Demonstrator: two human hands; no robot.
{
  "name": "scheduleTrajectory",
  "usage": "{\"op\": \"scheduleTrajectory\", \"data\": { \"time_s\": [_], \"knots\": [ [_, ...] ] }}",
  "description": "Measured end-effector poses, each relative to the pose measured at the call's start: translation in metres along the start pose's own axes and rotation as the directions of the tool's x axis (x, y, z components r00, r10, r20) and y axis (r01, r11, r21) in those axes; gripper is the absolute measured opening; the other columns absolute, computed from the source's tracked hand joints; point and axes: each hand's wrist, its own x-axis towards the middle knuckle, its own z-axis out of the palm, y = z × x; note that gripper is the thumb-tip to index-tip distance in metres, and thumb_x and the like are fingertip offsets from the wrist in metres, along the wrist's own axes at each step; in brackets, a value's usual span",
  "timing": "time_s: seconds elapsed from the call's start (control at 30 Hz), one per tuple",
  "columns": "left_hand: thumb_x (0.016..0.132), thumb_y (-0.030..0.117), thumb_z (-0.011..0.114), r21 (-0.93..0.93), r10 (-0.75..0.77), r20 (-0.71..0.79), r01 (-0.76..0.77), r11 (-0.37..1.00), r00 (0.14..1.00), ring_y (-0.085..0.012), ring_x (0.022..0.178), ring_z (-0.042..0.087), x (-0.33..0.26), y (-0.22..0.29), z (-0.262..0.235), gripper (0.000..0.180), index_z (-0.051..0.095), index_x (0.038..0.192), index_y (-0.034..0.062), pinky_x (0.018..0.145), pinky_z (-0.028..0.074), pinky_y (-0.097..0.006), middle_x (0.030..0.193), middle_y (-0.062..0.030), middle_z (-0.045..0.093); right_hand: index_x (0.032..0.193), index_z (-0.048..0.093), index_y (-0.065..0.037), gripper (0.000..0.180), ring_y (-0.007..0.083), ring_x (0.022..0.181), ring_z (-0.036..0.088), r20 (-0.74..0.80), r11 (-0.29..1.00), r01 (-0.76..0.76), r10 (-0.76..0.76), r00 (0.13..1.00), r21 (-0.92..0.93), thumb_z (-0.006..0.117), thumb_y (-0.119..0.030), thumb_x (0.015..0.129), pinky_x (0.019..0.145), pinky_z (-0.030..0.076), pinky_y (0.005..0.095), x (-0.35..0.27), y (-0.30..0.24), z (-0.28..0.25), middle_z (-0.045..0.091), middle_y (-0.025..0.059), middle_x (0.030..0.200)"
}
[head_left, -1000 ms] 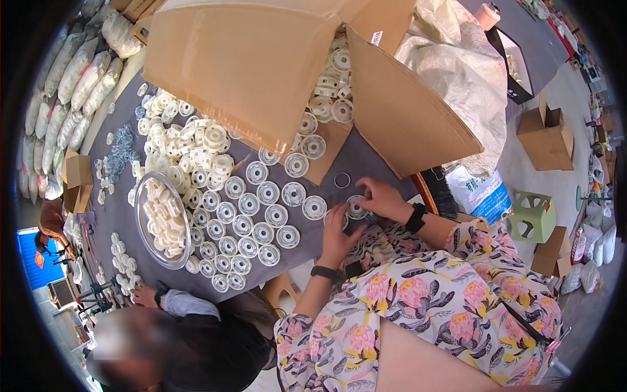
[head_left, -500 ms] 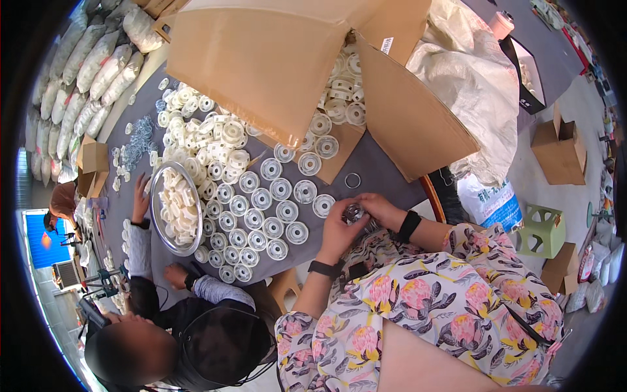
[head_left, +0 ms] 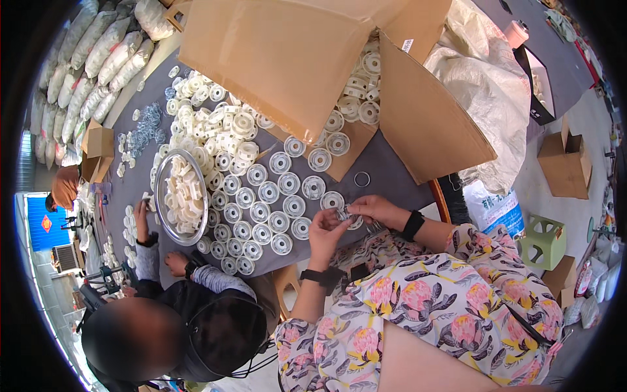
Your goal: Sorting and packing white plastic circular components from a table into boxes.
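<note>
Left hand (head_left: pixel 326 230) and right hand (head_left: pixel 372 210) meeting over the near edge of the grey worktop (head_left: pixel 385 166), fingers of both pinched on a small metal ring (head_left: pixel 344 213). White plastic discs (head_left: pixel 271 212) in rows at 9 o'clock of the hands. Loose ring (head_left: pixel 362 179) at 12 o'clock. Steel bowl (head_left: pixel 159 196) farther left, near a co-worker's hand (head_left: pixel 141 221).
</note>
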Motion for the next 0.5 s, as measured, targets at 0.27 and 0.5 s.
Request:
{"op": "scheduleTrajectory", "data": {
  "time_s": [0.27, 0.5],
  "knots": [
    [0.070, -0.001, 0.072, 0.066, 0.017, 0.081, -0.022, 0.998, 0.997, -0.0061, 0.067, 0.055, -0.001, -0.005, -0.006, 0.028, 0.052, 0.090, 0.0022, 0.061, 0.046, -0.019, 0.074, -0.0007, 0.057, 0.088, 0.063, -0.005, 0.034, 0.0033, 0.050, 0.043, 0.056, 0.990, -0.139, 0.138, 0.989, 0.009, 0.070, -0.036, 0.076, 0.046, 0.033, 0.0182, -0.003, -0.002, -0.010, 0.059, -0.0013, 0.068],
    [0.084, 0.019, 0.061, -0.119, -0.270, 0.137, 0.287, 0.951, 0.953, -0.0118, 0.061, 0.059, 0.015, -0.017, -0.018, 0.016, 0.054, 0.089, 0.0050, 0.053, 0.048, -0.024, 0.072, -0.0019, 0.058, 0.097, 0.059, -0.001, 0.043, 0.0112, 0.071, 0.057, -0.007, 0.964, 0.153, -0.158, 0.987, -0.218, 0.070, -0.036, 0.074, 0.061, 0.045, 0.0240, -0.012, -0.011, 0.001, 0.061, 0.0045, 0.081]
  ]
}}
